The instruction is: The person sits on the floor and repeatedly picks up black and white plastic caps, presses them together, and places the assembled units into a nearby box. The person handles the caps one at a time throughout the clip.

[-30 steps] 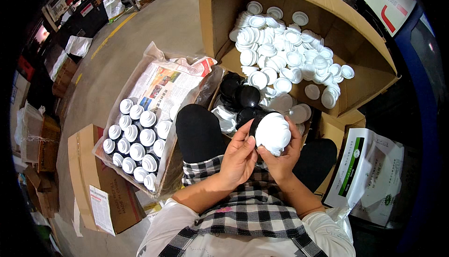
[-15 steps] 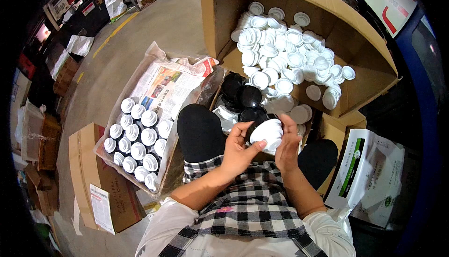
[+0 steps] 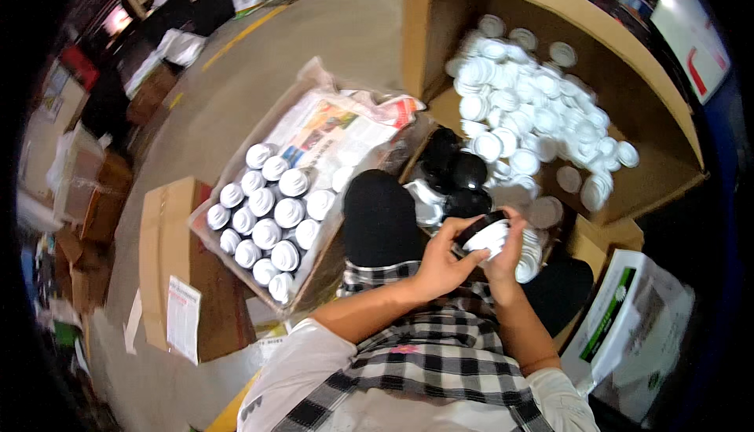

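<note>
Both hands' fingers grasping black jar (image 3: 481,236), white-lidded top tilted toward camera

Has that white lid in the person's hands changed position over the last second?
Yes. The white lid, held between left hand and right hand, has tipped from facing up to edge-on, staying just below the black jars.
</note>
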The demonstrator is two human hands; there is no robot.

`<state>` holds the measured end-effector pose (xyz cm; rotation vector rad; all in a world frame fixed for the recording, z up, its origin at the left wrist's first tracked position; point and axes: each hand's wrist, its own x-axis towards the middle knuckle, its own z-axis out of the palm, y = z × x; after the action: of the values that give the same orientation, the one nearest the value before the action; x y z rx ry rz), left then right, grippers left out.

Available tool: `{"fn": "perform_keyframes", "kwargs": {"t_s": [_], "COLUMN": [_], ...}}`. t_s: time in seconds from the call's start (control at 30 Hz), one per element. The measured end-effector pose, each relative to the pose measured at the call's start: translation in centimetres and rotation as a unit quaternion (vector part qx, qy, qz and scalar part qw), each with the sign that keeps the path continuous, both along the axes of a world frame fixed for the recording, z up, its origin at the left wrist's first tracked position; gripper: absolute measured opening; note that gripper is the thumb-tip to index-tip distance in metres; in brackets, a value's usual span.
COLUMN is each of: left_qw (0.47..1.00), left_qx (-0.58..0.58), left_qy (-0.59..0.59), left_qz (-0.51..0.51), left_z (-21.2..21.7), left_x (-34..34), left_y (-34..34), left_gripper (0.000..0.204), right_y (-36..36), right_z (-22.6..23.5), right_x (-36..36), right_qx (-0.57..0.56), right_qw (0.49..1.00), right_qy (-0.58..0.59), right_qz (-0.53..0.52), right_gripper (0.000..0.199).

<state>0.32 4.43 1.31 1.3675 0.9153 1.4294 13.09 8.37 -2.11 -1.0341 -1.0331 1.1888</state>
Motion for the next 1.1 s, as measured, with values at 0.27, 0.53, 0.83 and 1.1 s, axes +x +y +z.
{"fn": "perform_keyframes", "kwargs": {"t_s": [0.27, 0.53, 0.83, 1.1], "left_qw": [0.877, 0.855, 0.687, 0.935], "left_qx": [0.042, -0.191, -0.132, -0.006], "left_qy": [0.151, 0.269, 0.643, 0.322], "left_qz": [0.454, 0.399, 0.311, 0.147], "left_z": [-4.9, -17.6, -15.2, -5.8], "left_x": [-22.3, -33.4, -31.3, -11.6], "left_y": [9.4, 12.7, 13.1, 10.9], "left_gripper": [0.053, 0.04, 0.034, 0.023], "right_y": [0.0, -1.7, 1.4, 3.2], "right_z": [0.6, -3.0, -6.6, -8.4], "right_x": [4.3, 6.1, 10.3, 4.6], "right_qx": [-0.049, -0.141, -0.162, -0.018], "right_qw": [0.999, 0.989, 0.977, 0.95], "right_qy": [0.013, -0.038, -0.127, -0.31], "right_qz": [-0.004, -0.01, -0.053, 0.027], "right_gripper": [0.068, 0.061, 0.033, 0.029]}}
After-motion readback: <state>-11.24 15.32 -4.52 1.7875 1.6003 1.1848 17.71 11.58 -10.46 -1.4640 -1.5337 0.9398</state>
